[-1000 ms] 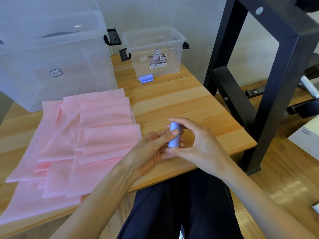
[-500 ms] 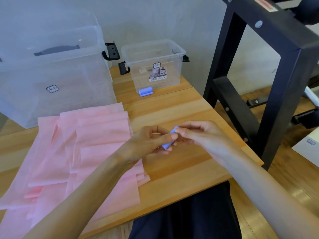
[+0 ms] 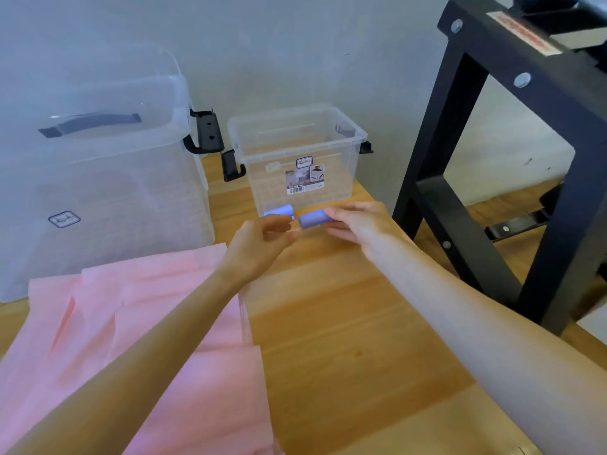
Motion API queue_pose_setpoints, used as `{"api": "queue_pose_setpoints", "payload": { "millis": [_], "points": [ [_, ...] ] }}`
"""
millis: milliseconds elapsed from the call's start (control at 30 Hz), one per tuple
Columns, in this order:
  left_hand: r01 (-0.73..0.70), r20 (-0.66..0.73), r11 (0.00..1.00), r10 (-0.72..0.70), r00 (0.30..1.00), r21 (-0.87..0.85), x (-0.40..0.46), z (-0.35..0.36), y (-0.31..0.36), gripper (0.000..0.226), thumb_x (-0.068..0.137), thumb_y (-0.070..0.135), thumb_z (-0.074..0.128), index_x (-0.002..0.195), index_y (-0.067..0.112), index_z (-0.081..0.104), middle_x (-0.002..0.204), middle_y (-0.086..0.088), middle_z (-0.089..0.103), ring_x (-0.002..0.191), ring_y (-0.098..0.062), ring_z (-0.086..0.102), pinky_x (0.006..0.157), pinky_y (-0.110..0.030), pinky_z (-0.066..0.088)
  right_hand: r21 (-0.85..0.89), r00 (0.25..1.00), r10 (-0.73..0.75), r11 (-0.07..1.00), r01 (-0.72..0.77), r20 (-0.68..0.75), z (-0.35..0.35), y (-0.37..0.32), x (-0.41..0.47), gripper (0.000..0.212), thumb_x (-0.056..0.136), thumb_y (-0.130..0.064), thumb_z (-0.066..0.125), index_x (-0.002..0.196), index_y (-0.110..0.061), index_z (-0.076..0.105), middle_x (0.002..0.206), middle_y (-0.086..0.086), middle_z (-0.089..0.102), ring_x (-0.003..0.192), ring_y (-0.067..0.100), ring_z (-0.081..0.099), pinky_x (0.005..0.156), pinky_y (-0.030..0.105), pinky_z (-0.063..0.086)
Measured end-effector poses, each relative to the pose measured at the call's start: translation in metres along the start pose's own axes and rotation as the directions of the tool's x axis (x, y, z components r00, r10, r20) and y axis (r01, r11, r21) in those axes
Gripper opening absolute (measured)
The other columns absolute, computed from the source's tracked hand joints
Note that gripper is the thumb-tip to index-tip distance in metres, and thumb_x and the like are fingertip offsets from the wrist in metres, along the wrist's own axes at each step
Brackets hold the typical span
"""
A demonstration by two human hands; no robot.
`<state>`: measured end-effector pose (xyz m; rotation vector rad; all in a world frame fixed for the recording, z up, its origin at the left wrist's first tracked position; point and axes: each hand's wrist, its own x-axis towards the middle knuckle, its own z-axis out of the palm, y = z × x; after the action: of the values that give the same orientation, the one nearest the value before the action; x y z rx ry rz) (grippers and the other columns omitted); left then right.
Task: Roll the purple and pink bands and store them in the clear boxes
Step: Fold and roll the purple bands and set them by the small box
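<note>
My right hand (image 3: 356, 224) grips a rolled purple band (image 3: 313, 219) by its right end and holds it level just above the table, in front of the small clear box (image 3: 341, 178). My left hand (image 3: 261, 246) hovers just left of that roll with loosely curled fingers; a small gap shows between its fingertips and the roll. A second rolled purple band (image 3: 279, 210) lies on the table against the small box's front wall. Several flat pink bands (image 3: 138, 323) are spread over the table's left side, partly under my left forearm.
A large clear box (image 3: 98, 198) with a dark handle and black latches stands at the back left. The small box is open and looks empty. A black metal frame (image 3: 492, 165) rises close to the wooden table's (image 3: 345, 339) right edge.
Both hands moved away from me toward the small box, carrying the purple roll. The roll now lies level in my right hand, and my left hand has come off it.
</note>
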<state>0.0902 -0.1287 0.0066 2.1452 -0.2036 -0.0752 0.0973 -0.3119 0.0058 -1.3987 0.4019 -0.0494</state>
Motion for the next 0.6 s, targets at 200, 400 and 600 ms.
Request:
{"api": "queue_pose_setpoints", "payload": {
  "millis": [200,400,600],
  "points": [
    [-0.206,0.119,0.907,0.174,0.977,0.367,0.002,0.009,-0.007,0.036,0.096,0.009,0.054,0.132,0.012,0.061,0.125,-0.008,0.066,0.111,-0.033,0.06,0.087,-0.03,0.039,-0.093,0.99,0.001,0.996,-0.015,-0.144,0.019,0.0,0.049,0.011,0.082,0.007,0.074,0.083,0.003,0.064,0.104,0.027,0.069,0.066,0.029,0.068,0.053,0.021,0.059],
    [-0.302,0.214,0.818,0.223,0.951,0.489,0.017,0.027,-0.023,0.049,0.104,0.02,0.045,0.149,0.004,0.037,0.161,-0.006,0.027,0.153,-0.021,0.008,0.117,-0.023,0.006,-0.249,0.986,-0.04,0.969,-0.002,-0.161,0.032,0.001,0.067,0.02,0.084,-0.004,0.077,0.076,-0.003,0.059,0.082,0.018,0.067,0.058,0.023,0.065,0.055,0.031,0.06],
    [-0.297,0.218,0.805,0.213,0.953,0.513,0.025,0.032,-0.028,0.054,0.106,0.029,0.04,0.154,0.007,0.027,0.165,-0.004,0.017,0.153,-0.019,0.002,0.12,-0.025,0.0,-0.424,0.979,-0.111,0.905,0.028,-0.17,0.028,0.004,0.071,0.019,0.084,-0.017,0.079,0.092,-0.005,0.067,0.072,0.008,0.064,0.052,0.016,0.059,0.055,0.034,0.06]
  ]
}}
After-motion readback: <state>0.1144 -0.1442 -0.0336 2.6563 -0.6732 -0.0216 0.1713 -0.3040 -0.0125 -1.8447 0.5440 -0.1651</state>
